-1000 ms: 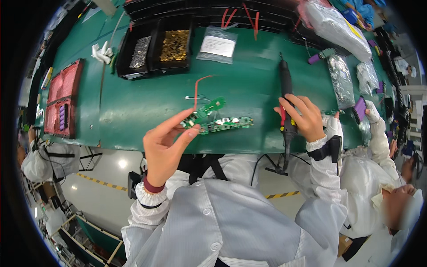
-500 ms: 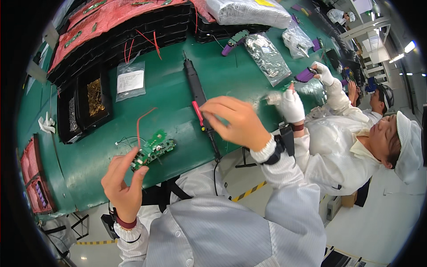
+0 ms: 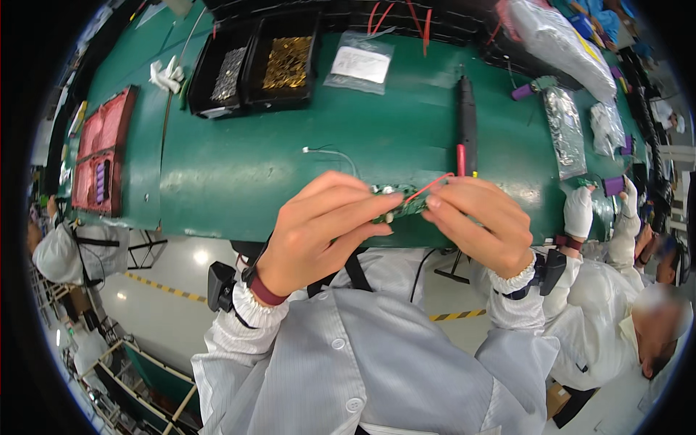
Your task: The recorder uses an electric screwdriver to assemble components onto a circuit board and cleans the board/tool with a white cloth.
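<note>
My left hand (image 3: 312, 235) is closed on one end of a small green circuit board (image 3: 415, 207), thumb below and fingers above, and covers much of it. From the board a thin red wire (image 3: 428, 188) rises toward the right. My right hand (image 3: 486, 221) is pinched at the board's right end, its fingertips on the red wire; the exact grip is partly hidden. A thin pale lead with a white connector (image 3: 306, 150) reaches out behind the board. Beyond my right hand, a black electric screwdriver (image 3: 466, 119) with a red lever lies on the green table (image 3: 239, 159).
Two black bins (image 3: 250, 101) hold silver and brass-coloured small parts. A labelled clear bag (image 3: 360, 65) lies beside them. At left are a red-lined tray (image 3: 105, 156) and a white glove (image 3: 167, 75). A co-worker's gloved hand (image 3: 578, 212) is at right, near silver packaging (image 3: 565, 134).
My right hand has left the screwdriver's side and come to the board and red wire. My left hand still holds the board. The view has swung left.
</note>
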### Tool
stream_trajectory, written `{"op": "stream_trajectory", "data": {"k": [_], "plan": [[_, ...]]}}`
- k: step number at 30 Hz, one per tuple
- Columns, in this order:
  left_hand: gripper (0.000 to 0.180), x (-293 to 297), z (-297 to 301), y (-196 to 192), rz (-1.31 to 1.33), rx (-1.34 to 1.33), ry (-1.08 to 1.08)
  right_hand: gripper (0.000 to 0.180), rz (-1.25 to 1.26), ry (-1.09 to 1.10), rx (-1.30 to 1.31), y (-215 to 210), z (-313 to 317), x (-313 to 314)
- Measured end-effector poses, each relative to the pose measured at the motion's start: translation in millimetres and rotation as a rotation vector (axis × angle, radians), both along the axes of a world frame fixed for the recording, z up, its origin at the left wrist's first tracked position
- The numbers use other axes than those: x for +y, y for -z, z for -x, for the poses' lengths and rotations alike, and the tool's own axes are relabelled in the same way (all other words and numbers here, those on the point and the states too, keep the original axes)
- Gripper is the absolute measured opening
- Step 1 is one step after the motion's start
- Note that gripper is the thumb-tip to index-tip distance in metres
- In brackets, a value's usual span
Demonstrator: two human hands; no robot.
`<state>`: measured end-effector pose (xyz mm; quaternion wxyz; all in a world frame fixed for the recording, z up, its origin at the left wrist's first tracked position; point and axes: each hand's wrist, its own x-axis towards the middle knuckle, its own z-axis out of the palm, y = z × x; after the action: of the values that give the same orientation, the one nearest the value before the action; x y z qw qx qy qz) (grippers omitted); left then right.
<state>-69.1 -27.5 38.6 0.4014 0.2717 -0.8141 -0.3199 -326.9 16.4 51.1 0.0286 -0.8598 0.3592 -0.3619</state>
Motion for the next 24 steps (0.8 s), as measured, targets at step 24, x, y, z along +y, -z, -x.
{"op": "stream_trajectory", "data": {"k": [24], "plan": [[0.038, -15.8, -3.1, 57.4, -0.127, 0.055, -0.322, 0.01, -0.489, 0.175, -0.193, 29.1, -8.8, -45.2]]}}
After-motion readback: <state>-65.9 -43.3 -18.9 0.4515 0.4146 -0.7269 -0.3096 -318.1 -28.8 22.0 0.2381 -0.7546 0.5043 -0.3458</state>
